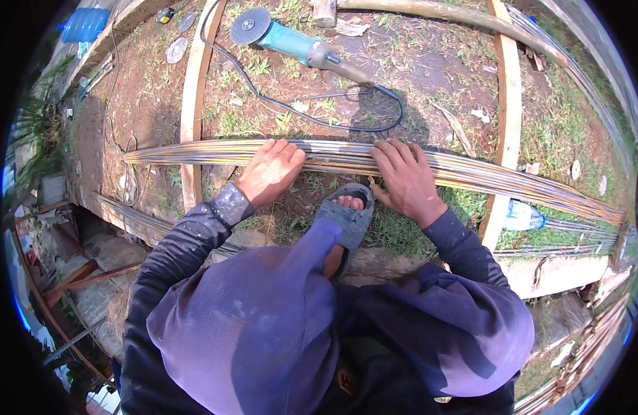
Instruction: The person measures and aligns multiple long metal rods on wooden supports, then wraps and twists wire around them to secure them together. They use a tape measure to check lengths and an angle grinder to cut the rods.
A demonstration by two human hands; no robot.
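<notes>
A long bundle of thin steel rods (333, 155), grey with rusty brown streaks, lies crosswise in front of me over two wooden beams. My left hand (272, 173) is closed over the bundle left of its middle, fingertips at the far edge. Farther right, my right hand (407, 178) grips the same bundle, its fingers curled over the top and its thumb on the near side. The undersides of both grips are hidden. Just below the rods, between my hands, is my sandalled foot (348, 202).
Beyond the rods lies a teal angle grinder (295, 43) with its black cable (333, 127) looped toward me. The bundle rests on a left beam (193, 97) and a right beam (508, 104). A plastic bottle (525, 216) sits under the rods at right; a blue water jug (85, 25) is far left.
</notes>
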